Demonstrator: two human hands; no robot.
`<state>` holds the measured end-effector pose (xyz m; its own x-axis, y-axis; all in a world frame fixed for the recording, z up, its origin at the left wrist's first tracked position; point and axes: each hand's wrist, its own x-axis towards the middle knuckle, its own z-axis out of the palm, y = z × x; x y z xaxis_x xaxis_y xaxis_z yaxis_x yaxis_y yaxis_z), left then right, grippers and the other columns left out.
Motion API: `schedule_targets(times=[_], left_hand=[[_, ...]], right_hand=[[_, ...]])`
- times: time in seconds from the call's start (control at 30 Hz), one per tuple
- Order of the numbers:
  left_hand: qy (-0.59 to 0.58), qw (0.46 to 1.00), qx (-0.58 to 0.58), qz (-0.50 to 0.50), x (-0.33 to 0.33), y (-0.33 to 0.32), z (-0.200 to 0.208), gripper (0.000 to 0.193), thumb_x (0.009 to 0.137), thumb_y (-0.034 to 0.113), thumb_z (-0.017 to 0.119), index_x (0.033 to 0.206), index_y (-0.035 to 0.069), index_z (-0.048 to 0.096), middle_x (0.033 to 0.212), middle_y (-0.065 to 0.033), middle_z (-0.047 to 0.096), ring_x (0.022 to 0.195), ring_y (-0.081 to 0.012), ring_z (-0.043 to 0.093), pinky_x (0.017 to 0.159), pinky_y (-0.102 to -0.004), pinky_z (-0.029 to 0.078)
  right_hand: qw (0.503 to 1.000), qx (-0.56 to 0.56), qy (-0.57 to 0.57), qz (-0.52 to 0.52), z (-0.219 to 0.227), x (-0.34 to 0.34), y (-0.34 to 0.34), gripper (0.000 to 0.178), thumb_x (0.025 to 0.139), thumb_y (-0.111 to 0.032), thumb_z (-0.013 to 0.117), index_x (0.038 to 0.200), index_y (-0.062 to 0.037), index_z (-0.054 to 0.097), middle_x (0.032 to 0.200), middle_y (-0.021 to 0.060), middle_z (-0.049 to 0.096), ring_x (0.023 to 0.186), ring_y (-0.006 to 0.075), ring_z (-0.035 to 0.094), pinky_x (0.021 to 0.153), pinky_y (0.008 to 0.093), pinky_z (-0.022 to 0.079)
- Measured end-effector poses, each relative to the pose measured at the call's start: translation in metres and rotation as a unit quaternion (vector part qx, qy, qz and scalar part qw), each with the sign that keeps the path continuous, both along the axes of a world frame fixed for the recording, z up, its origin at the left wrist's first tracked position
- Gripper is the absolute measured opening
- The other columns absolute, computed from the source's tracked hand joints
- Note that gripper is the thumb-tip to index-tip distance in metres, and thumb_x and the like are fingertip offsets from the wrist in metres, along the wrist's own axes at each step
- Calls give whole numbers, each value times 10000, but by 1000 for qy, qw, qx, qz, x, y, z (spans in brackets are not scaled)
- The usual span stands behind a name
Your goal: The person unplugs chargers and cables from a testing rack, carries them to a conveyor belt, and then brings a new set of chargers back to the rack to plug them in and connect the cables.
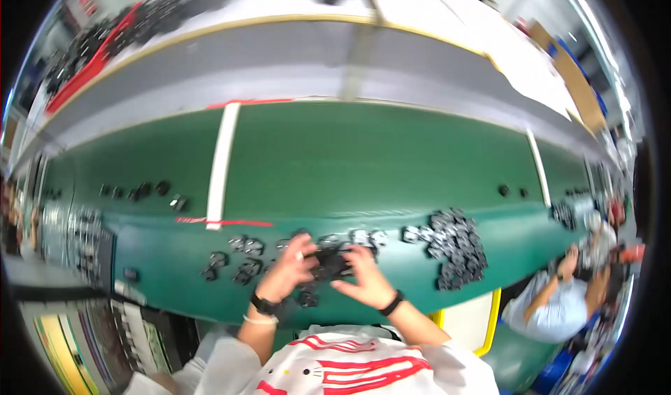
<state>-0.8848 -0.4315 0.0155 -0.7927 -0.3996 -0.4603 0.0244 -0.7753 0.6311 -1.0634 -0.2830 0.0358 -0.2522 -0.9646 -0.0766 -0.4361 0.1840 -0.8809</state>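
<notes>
My left hand (pixel 289 269) reaches over the green work surface, a ring on one finger and its fingers apart at the left side of a cluster of small black parts (pixel 331 262). On the other side of that cluster, my right hand (pixel 366 280) has its thumb and fingers spread, fingertips at the parts. Blur hides whether the fingertips touch them. The parts look like small moulded pieces; their exact kind cannot be made out. Left of my hands lie several similar black parts (pixel 247 270). To the right is a larger group of black parts (pixel 454 248).
A white strip (pixel 222 161) crosses the green belt beyond my hands, with red tape (pixel 231 222) at its near end. Above runs a white shelf (pixel 279 7) with a red bin (pixel 91 80) of black parts. A yellow-rimmed tray (pixel 493 318) stands lower right, near a person (pixel 552 307).
</notes>
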Motion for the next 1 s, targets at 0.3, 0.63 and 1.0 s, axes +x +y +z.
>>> schedule_targets(times=[0.3,0.63,1.0], left_hand=[[33,975,198,96,-78,118,-43,443,821,255,494,1219,64,522,1190,-120,563,1102,-251,537,887,-370,477],[-101,989,100,-29,-229,219,-20,354,814,134,530,1163,73,526,1019,-108,557,755,-184,527,671,-306,459],[-301,836,-425,-172,-233,238,-105,388,758,103,654,1113,22,521,796,-63,573,634,-139,575,553,-283,462]], right_hand=[[988,3,7,153,-21,-50,72,792,792,-351,642,1435,-106,248,1435,250,307,1256,401,410,995,458,378],[972,7,-164,-170,27,-322,183,550,836,-311,621,1265,1,476,1122,177,594,1054,262,579,875,356,470],[866,267,228,-356,-145,-555,187,602,728,-296,668,1282,-202,452,1334,147,403,1170,355,459,962,450,415]])
